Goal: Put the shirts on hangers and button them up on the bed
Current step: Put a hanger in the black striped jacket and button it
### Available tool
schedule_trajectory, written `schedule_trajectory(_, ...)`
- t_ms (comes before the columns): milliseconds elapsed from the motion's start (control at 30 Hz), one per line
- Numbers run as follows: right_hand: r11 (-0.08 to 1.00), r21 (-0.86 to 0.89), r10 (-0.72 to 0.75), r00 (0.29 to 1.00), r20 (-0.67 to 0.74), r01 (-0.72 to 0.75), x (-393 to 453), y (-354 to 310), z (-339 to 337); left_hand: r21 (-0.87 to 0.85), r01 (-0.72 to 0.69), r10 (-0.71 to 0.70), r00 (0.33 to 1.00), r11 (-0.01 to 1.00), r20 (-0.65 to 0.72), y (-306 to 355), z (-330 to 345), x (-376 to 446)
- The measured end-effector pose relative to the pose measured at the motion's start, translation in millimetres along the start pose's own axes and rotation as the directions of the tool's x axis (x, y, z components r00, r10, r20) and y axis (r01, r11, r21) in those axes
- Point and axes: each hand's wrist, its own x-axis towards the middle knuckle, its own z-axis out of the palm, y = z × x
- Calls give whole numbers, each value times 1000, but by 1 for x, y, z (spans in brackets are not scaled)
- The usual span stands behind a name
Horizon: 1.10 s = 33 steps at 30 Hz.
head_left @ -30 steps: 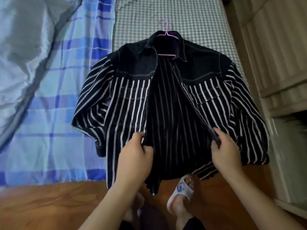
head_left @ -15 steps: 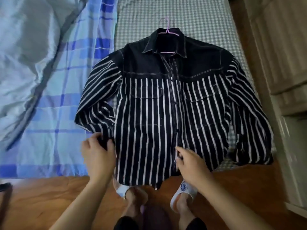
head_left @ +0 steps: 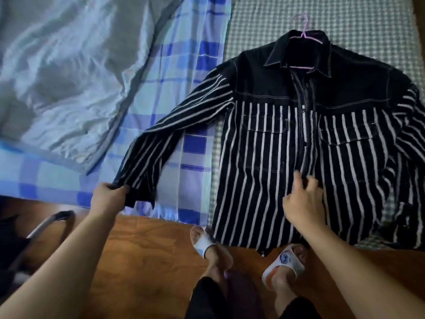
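Observation:
A black shirt with white stripes [head_left: 271, 157] lies face up on the bed [head_left: 253, 31], its front panels brought together. A pink hanger [head_left: 304, 34] sits inside the collar, hook pointing away from me. My left hand [head_left: 108, 199] grips the cuff of the shirt's left-side sleeve [head_left: 161, 143], stretched out toward the lower left. My right hand [head_left: 303, 201] rests on the lower front by the button placket, fingers curled and pinching the fabric edge. The right-side sleeve lies bunched at the frame's right edge.
A crumpled pale blue quilt [head_left: 57, 72] covers the bed's left part over a blue plaid sheet [head_left: 174, 88]. The wooden floor [head_left: 142, 249] runs along the bed edge, where my feet in white slippers [head_left: 285, 263] stand. A dark bag with a handle [head_left: 34, 233] sits at lower left.
The front panels were drawn together over the open shirt. My left hand then took the sleeve cuff and pulled it out to the lower left. My right hand moved up the placket.

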Motion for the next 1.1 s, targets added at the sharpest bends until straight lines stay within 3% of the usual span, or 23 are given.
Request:
schedule_trajectory(67, 1000, -10, -2, 999, -35, 2, -5, -10, 2, -141, 101, -86, 990, 985, 110, -11, -1, 14)
schedule_trajectory(133, 988, -12, -152, 976, -153, 152, -8, -26, 4, -282, 179, -128, 974, 943, 188, -6, 9, 9)
schedule_trajectory(200, 947, -17, -317, 919, -235, 322, -8, -45, 4, -490, 245, -128, 957, 837, 261, 3, 16, -7)
schedule_trajectory(267, 908, 23, -398, 877, -269, 419, -3, -62, 2, -654, 319, -6, 901, 686, 434, 10, 17, -31)
schedule_trajectory(333, 882, 107, -406, 856, -320, 458, 8, -75, -5, -711, 397, 185, 786, 580, 590, 15, 13, -51)
schedule_trajectory(400, 864, 134, -414, 835, -363, 486, 27, -83, -13, -711, 376, 375, 653, 594, 658, 23, 23, -57)
schedule_trajectory(433, 858, 103, -442, 825, -352, 504, 39, -86, -13, -702, 338, 401, 632, 627, 663, 27, 34, -57)
schedule_trajectory(533, 859, -73, -511, 854, -102, 506, 79, -93, 7, -639, 166, 330, 744, 751, 581, 21, 91, -34)
schedule_trajectory(600, 843, -212, -505, 863, 6, 495, 100, -90, 33, -693, 51, 363, 823, 719, 437, -1, 134, -6)
schedule_trajectory(633, 834, -252, -505, 863, 12, 491, 107, -88, 44, -744, 75, 360, 840, 664, 406, -11, 153, 8)
schedule_trajectory(733, 831, -292, -508, 860, -45, 475, 114, -85, 59, -855, 103, 457, 809, 509, 369, -35, 179, 28)
schedule_trajectory(867, 837, -325, -508, 847, -157, 441, 110, -84, 68, -878, -132, 648, 726, 460, 230, -45, 179, 18)
schedule_trajectory(1000, 853, -261, -495, 858, -134, 451, 64, -80, 59, -852, -217, 620, 770, 476, 151, -63, 175, -25)
schedule_trajectory(1067, 821, -153, -571, 785, -241, 550, 24, -74, 59, -855, -223, 610, 782, 468, 130, -88, 169, -57)
schedule_trajectory(1100, 786, -57, -599, 735, -317, 616, 0, -71, 63, -867, -158, 568, 807, 473, 163, -101, 166, -71)
